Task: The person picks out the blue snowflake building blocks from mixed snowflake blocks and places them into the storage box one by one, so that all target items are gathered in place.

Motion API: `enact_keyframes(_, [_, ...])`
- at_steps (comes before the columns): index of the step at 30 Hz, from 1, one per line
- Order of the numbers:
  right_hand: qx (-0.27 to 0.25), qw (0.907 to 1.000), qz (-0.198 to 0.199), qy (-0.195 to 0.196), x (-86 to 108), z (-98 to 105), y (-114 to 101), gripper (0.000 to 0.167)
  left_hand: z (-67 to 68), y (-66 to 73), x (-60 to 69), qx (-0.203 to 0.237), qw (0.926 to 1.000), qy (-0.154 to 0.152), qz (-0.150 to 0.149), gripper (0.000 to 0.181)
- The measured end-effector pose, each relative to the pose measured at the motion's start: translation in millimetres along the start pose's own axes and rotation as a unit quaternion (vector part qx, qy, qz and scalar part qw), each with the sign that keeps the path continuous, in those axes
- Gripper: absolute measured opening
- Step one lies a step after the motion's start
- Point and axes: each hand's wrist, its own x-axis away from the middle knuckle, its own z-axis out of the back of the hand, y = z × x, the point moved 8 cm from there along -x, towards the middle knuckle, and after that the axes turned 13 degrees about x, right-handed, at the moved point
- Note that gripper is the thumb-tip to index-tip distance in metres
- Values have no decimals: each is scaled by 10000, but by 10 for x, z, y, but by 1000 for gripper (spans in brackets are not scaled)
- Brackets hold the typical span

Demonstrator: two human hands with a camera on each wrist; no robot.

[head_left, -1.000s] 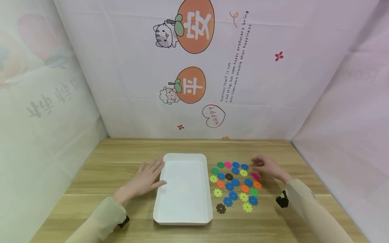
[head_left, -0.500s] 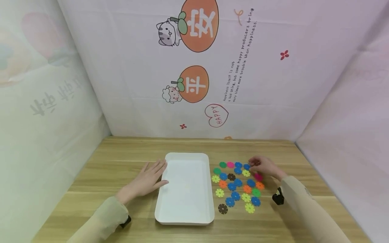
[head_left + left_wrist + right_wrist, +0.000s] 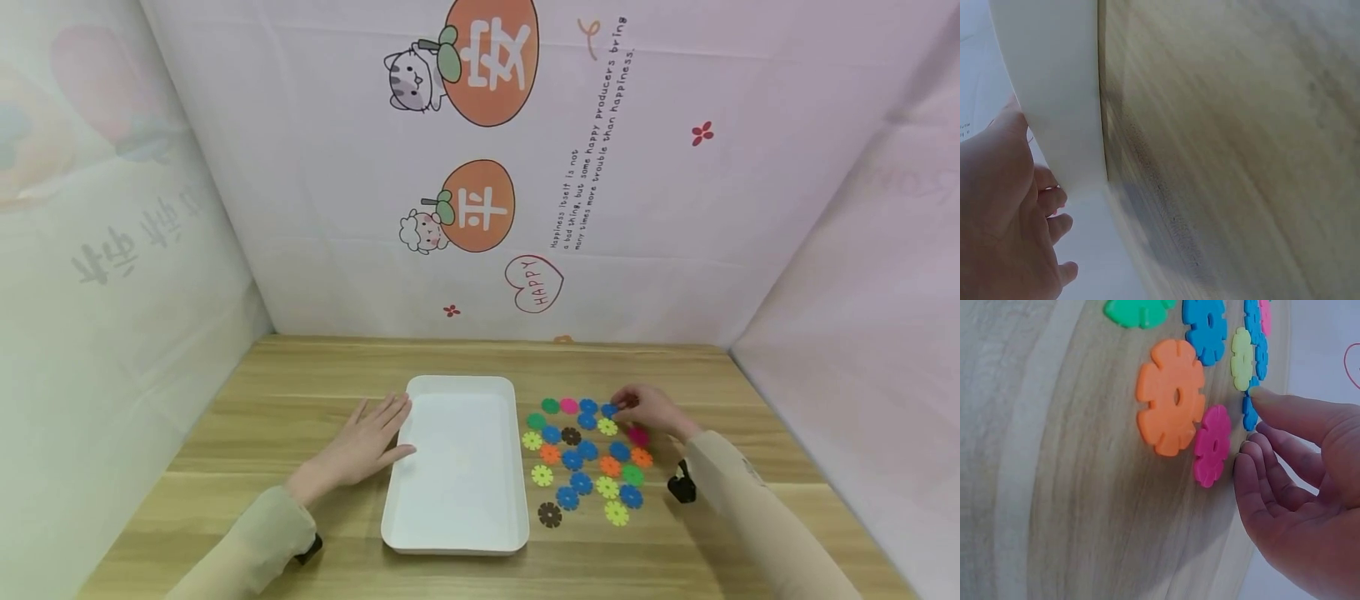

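Observation:
My left hand (image 3: 363, 446) rests on the left rim of a white rectangular tray (image 3: 456, 546), fingers extended over its edge. In the left wrist view the fingers reach over the side wall of the tray (image 3: 1054, 75). My right hand (image 3: 651, 410) is at the upper right of a group of flat plastic snowflake discs. Between its thumb and index finger is the edge of a blue snowflake disc (image 3: 1249, 414), which lies on the table. Close by are a yellow snowflake disc (image 3: 1242, 359), a magenta one (image 3: 1212, 447) and an orange one (image 3: 1171, 397).
Several more discs spread right of the tray, among them a green one (image 3: 632, 475), a dark brown one (image 3: 550, 515) and a pink one (image 3: 569, 406). The wooden table (image 3: 337, 367) is enclosed by printed white cloth walls (image 3: 330, 208).
My right hand has moved slightly left and down onto the blue snowflake disc, with thumb and index finger closing at its edges. The left hand keeps its place on the tray.

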Motion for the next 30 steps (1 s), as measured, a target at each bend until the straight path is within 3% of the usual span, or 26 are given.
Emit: enact_keyframes(30, [57,10000,-52,-27,-39,2,-32,26,-7,-2,22,-172,9997,155,-34,79])
